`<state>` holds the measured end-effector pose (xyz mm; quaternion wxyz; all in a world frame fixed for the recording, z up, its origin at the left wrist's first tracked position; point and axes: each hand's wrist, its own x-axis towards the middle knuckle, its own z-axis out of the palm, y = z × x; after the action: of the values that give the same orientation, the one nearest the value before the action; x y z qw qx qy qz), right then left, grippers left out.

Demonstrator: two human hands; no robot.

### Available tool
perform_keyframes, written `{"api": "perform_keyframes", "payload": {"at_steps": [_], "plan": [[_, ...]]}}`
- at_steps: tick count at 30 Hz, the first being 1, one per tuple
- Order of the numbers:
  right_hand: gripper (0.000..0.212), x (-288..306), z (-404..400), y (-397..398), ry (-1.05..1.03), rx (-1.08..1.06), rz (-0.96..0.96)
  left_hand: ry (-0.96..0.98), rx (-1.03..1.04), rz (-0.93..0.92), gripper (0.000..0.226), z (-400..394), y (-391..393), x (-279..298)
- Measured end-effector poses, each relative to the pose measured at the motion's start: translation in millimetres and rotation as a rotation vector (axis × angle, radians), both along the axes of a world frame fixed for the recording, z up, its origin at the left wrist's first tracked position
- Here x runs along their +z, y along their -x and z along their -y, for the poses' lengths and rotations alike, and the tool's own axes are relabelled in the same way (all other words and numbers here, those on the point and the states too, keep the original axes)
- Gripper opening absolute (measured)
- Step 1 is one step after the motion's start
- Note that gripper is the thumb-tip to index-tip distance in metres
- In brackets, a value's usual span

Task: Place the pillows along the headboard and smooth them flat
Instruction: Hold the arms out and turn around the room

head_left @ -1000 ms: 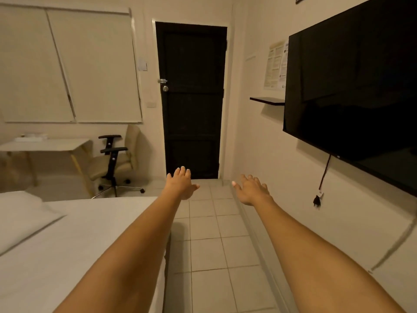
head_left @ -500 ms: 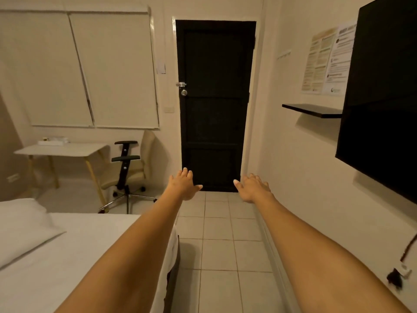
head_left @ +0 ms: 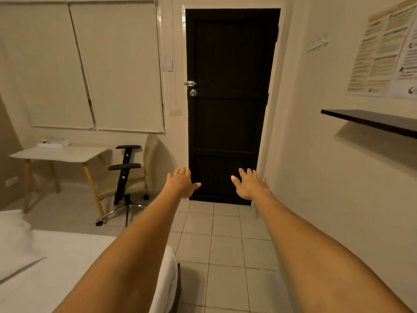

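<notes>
A white pillow point(head_left: 15, 247) lies on the bed point(head_left: 74, 267) at the lower left, partly cut off by the frame edge. Both my arms stretch straight forward over the tiled aisle. My left hand point(head_left: 181, 182) is open with fingers spread, empty, in front of the dark door. My right hand point(head_left: 249, 185) is also open and empty, level with the left, about a hand's width apart from it. Neither hand touches the pillow or the bed. No headboard is in view.
A dark door point(head_left: 230, 105) closes the aisle ahead. A small white desk point(head_left: 61, 153) and a swivel chair point(head_left: 130, 177) stand at the left under blinds. A dark wall shelf point(head_left: 372, 120) juts from the right wall. Tiled floor point(head_left: 225, 256) runs beside the bed.
The view has swung left and moved forward: the wall television has left the frame and the door, desk and chair look closer. Both hands stay open and outstretched.
</notes>
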<state>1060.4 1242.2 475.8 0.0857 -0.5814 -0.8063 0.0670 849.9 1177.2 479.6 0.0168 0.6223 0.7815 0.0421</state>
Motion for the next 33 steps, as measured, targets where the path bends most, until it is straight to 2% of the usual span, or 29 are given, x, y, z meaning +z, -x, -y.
{"api": "perform_keyframes", "payload": {"at_steps": [11,18,25,33], "plan": [[0.063,6,-201,49,0.001,-0.102,0.011,0.020,-0.077,-0.028,0.073,-219,65,0],[0.063,-4,-320,80,0.022,-0.058,0.023,0.068,-0.080,-0.018,0.072,-327,87,-17],[0.062,-5,-453,125,0.040,0.035,0.034,0.079,0.058,-0.010,0.073,-448,124,-20],[0.063,-12,-569,197,0.087,0.164,0.106,0.076,0.252,0.046,0.074,-533,186,-17]]}}
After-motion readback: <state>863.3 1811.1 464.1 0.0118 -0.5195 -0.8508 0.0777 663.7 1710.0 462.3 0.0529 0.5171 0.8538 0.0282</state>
